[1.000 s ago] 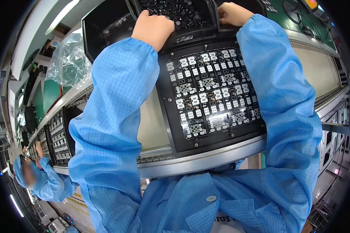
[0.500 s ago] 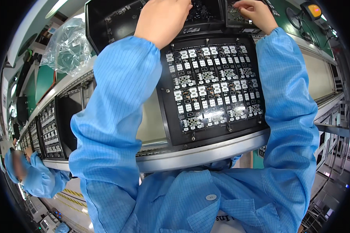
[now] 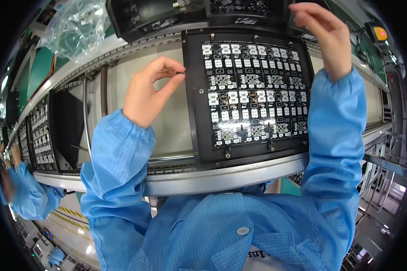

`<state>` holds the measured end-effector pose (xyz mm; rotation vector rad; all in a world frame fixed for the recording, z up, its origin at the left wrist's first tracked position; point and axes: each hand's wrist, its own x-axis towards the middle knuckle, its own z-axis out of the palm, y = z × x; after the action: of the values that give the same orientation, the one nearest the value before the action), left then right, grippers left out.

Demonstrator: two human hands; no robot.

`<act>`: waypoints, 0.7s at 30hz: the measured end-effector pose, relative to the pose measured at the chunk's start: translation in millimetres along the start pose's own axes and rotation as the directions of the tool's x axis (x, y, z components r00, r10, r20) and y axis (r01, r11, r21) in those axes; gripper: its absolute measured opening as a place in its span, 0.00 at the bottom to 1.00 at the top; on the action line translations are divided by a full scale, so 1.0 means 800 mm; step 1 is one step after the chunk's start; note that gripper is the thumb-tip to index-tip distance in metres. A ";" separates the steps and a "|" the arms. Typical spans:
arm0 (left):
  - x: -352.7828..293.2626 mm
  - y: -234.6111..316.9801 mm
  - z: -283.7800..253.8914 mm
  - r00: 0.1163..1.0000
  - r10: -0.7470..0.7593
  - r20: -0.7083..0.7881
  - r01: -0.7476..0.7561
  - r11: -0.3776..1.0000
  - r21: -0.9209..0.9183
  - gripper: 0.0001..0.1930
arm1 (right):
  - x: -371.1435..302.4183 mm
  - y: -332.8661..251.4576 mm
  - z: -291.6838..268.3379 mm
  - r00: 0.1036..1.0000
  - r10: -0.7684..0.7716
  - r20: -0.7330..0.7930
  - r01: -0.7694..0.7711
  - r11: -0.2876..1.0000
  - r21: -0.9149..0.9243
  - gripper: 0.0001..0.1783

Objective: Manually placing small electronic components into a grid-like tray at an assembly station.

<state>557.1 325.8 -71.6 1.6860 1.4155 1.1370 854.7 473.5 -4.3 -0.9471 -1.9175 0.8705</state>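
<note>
My left hand (image 3: 151, 88) is at the left edge of a black carrier frame (image 3: 202, 135), above the conveyor. Its thumb and fingers pinch a small black component (image 3: 181, 73). In the frame lies a panel of black circuit boards (image 3: 253, 86) with rows of white parts on it. My right hand (image 3: 328, 38) is over the frame's far right corner, beside the parts trays. Its thumb and fingertips are drawn close together; whatever is between them is too small to name. Black tray (image 3: 160, 20) and a second black tray (image 3: 246, 21) with small dark parts stand beyond the frame.
The conveyor's metal rail (image 3: 230, 174) runs along the near side. More carrier frames with boards (image 3: 40, 135) stand at the left, near another person's blue sleeve (image 3: 34, 189). A clear plastic bag (image 3: 74, 29) lies far left; an orange-lit device (image 3: 376, 33) is far right.
My left hand has come back from the trays to the frame's left edge, with the small black component in its fingers. My right hand has shifted right and nearer. The view has moved too.
</note>
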 end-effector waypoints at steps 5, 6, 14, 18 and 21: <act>0.001 0.017 0.002 0.997 -0.002 0.081 -0.001 1.000 0.032 0.07 | -0.054 -0.012 0.114 0.903 -0.088 0.419 0.044 0.992 0.114 0.09; 0.000 0.019 0.003 0.994 0.052 0.097 -0.056 0.998 0.041 0.08 | -0.059 -0.012 0.118 0.860 -0.004 0.511 -0.031 0.998 0.061 0.10; -0.004 0.023 0.004 0.996 0.082 0.042 -0.081 0.996 -0.035 0.11 | -0.082 -0.019 0.126 0.788 -0.026 0.615 0.022 1.000 0.014 0.10; -0.005 0.027 0.005 0.997 0.072 0.038 -0.071 0.997 -0.029 0.11 | -0.087 -0.024 0.129 0.808 -0.090 0.583 0.137 0.990 -0.036 0.10; -0.008 0.030 0.010 0.998 0.025 0.065 -0.019 0.995 -0.102 0.11 | -0.092 -0.025 0.129 0.817 -0.116 0.565 0.186 0.980 -0.067 0.11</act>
<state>574.3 314.8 -54.8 1.6563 1.2797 1.1348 787.2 378.5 -58.8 -0.6257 -2.5342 1.0245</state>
